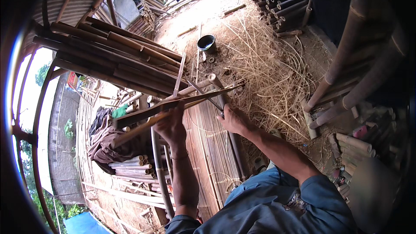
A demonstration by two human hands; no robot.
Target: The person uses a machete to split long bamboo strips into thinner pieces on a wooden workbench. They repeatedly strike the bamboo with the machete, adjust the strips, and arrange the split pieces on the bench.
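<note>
My left hand (pixel 171 126) is closed around split bamboo pieces, raised above a bamboo-slat bench. One is a dark, wide bamboo strip (pixel 143 113) that narrows to a point on the right. Beneath it lies a paler bamboo length (pixel 138 131), angled the same way. My right hand (pixel 235 120) is wrapped round the handle of a knife, the handle mostly covered by the fingers. Its thin dark knife blade (pixel 200 88) points up and left, crossing the bamboo strips near their narrow end. Whether the blade touches them is unclear.
Under my hands runs the slatted bamboo bench (pixel 207 151). A black bucket (pixel 206 44) stands ahead, beside a broad heap of bamboo shavings (pixel 268 78). Stacked poles (pixel 108 56) lie at left, cut bamboo tubes (pixel 281 4) far right. Brown cloth (pixel 115 136) drapes over bamboo at left.
</note>
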